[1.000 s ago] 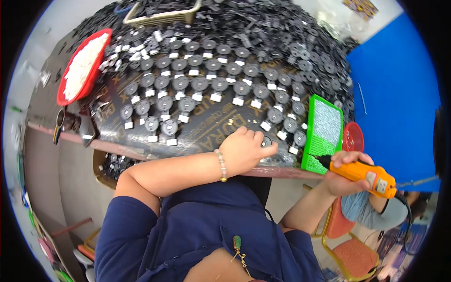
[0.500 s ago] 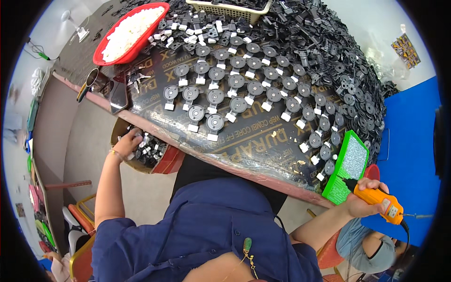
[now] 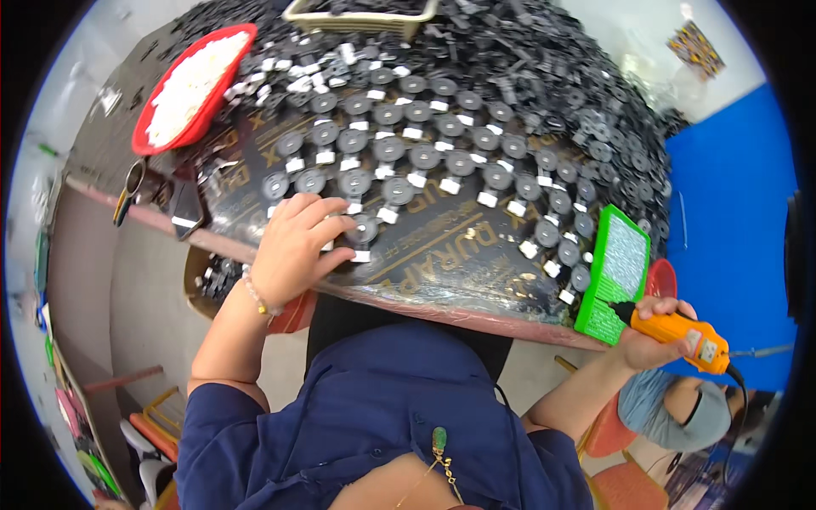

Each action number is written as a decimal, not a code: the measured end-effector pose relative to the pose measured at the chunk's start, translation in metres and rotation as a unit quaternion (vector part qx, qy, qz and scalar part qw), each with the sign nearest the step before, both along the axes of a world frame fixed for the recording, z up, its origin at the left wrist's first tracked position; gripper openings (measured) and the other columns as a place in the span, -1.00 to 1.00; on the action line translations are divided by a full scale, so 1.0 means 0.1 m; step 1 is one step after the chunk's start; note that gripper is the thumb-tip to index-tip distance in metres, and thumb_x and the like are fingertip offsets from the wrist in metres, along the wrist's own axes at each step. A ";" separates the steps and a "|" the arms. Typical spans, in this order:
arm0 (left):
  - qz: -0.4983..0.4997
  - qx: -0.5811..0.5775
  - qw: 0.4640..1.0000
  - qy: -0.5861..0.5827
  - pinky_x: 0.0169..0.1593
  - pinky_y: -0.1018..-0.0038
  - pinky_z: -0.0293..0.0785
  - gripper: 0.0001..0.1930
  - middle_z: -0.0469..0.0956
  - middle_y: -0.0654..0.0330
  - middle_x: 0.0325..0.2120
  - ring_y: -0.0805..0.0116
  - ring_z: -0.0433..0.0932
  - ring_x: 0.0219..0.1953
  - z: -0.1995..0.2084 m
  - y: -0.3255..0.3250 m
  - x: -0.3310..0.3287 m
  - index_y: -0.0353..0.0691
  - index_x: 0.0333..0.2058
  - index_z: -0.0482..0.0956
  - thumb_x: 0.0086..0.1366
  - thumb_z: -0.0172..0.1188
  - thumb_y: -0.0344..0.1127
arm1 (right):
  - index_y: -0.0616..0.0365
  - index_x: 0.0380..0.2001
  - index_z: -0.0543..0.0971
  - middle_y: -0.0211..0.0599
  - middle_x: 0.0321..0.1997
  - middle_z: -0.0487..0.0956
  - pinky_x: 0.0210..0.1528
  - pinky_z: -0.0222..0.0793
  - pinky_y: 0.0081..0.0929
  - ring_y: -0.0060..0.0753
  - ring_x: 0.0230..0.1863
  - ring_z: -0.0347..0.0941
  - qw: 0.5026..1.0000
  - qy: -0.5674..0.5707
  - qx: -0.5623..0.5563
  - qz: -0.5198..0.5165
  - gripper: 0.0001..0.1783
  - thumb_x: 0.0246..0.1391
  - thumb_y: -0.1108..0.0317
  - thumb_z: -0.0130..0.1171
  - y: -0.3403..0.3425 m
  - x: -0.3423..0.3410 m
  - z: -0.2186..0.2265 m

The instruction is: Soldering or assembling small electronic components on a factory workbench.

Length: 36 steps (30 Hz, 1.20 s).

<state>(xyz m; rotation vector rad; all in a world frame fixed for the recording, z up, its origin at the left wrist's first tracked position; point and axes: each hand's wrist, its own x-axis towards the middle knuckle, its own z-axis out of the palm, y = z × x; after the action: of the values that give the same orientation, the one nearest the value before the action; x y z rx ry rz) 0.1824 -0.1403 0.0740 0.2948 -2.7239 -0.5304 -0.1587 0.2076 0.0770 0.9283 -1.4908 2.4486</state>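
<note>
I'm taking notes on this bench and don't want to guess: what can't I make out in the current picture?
All in the head view:
Black disc parts by the left hand: its fingers hide whether it touches any.
Cream basket: cut off by the top edge.
Cardboard box: partly hidden by the left forearm.
Silvery pieces in the green tray: too small to tell apart.

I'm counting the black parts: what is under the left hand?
From under the left hand, a black disc part with a white end peeks out; a bit of white shows between finger and thumb. What the palm covers cannot be seen.
</note>
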 end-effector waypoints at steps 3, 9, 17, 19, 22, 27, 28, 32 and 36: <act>0.061 -0.082 0.995 -0.019 -0.06 0.28 0.36 -0.63 0.58 0.24 -0.17 0.18 0.48 -0.15 -0.13 0.06 -0.24 -0.12 -0.24 0.58 -0.09 0.43 -0.28 | 0.12 -0.04 0.40 -0.20 -0.38 0.51 -0.46 0.37 -0.49 -0.38 -0.48 0.42 1.000 0.005 -0.016 -0.010 -0.21 -0.04 -0.36 0.24 0.05 -0.02 -0.02; 0.063 -0.041 0.996 -0.058 -0.03 0.24 0.37 -0.60 0.57 0.13 -0.27 0.06 0.47 -0.18 -0.03 0.16 -0.43 -0.21 -0.25 0.55 -0.14 0.42 -0.38 | 0.16 -0.07 0.40 -0.20 -0.43 0.50 -0.47 0.37 -0.51 -0.39 -0.52 0.41 0.993 0.043 0.032 -0.103 -0.30 0.03 -0.24 0.25 0.19 -0.18 -0.05; -0.121 0.034 0.992 0.012 -0.05 0.28 0.37 -0.56 0.55 0.16 -0.31 0.11 0.48 -0.21 0.07 0.67 -1.22 -0.19 -0.19 0.54 -0.12 0.42 -0.35 | 0.23 -0.10 0.39 -0.19 -0.46 0.51 -0.50 0.40 -0.49 -0.38 -0.53 0.43 0.992 0.036 0.027 -0.117 -0.33 0.06 -0.16 0.28 0.13 -0.47 -0.21; -0.126 0.029 0.991 0.013 -0.05 0.28 0.36 -0.55 0.55 0.16 -0.31 0.12 0.47 -0.20 -0.01 0.72 -1.40 -0.18 -0.17 0.54 -0.11 0.42 -0.33 | 0.24 -0.10 0.39 -0.19 -0.45 0.51 -0.50 0.42 -0.49 -0.39 -0.54 0.43 0.993 0.041 0.022 -0.113 -0.37 0.10 -0.13 0.26 0.13 -0.57 -0.24; -0.135 0.010 0.991 -0.006 -0.05 0.28 0.37 -0.53 0.55 0.16 -0.32 0.12 0.46 -0.19 -0.20 0.72 -1.60 -0.18 -0.14 0.53 -0.10 0.41 -0.32 | 0.24 -0.11 0.40 -0.19 -0.45 0.52 -0.50 0.43 -0.48 -0.39 -0.55 0.44 0.993 0.043 0.028 -0.102 -0.40 0.13 -0.10 0.24 0.14 -0.67 -0.30; -0.133 0.032 0.991 0.001 -0.02 0.28 0.39 -0.51 0.56 0.16 -0.29 0.13 0.48 -0.17 -0.38 0.72 -1.67 -0.20 -0.13 0.54 -0.12 0.43 -0.32 | 0.24 -0.12 0.41 -0.19 -0.47 0.52 -0.51 0.44 -0.48 -0.40 -0.57 0.44 0.992 0.041 0.040 -0.115 -0.41 0.14 -0.11 0.22 0.13 -0.67 -0.35; -0.132 0.038 0.990 0.014 -0.01 0.28 0.39 -0.50 0.57 0.16 -0.27 0.13 0.48 -0.16 -0.39 0.72 -1.67 -0.20 -0.13 0.54 -0.13 0.44 -0.32 | 0.24 -0.12 0.41 -0.20 -0.47 0.52 -0.51 0.44 -0.48 -0.40 -0.57 0.44 0.992 0.038 0.036 -0.119 -0.41 0.14 -0.12 0.22 0.14 -0.67 -0.34; -0.121 0.045 0.991 0.041 0.00 0.28 0.40 -0.50 0.59 0.16 -0.24 0.13 0.50 -0.14 -0.41 0.70 -1.62 -0.21 -0.14 0.55 -0.13 0.46 -0.30 | 0.24 -0.12 0.41 -0.19 -0.47 0.52 -0.51 0.44 -0.48 -0.40 -0.57 0.44 0.991 0.043 0.036 -0.122 -0.40 0.13 -0.13 0.23 0.12 -0.68 -0.35; -0.117 0.064 0.991 0.031 -0.01 0.28 0.41 -0.53 0.59 0.15 -0.22 0.12 0.51 -0.15 -0.47 0.68 -1.61 -0.22 -0.15 0.56 -0.10 0.47 -0.30 | 0.25 -0.13 0.41 -0.19 -0.47 0.52 -0.50 0.44 -0.48 -0.40 -0.57 0.44 0.991 0.042 0.040 -0.122 -0.39 0.12 -0.14 0.23 0.11 -0.65 -0.32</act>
<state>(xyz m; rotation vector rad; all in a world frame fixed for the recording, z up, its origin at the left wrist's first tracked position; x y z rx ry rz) 0.0212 -0.0724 0.0275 -0.0120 -2.6849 -0.7664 -0.2241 0.2183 0.0448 0.7972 -1.5800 2.1676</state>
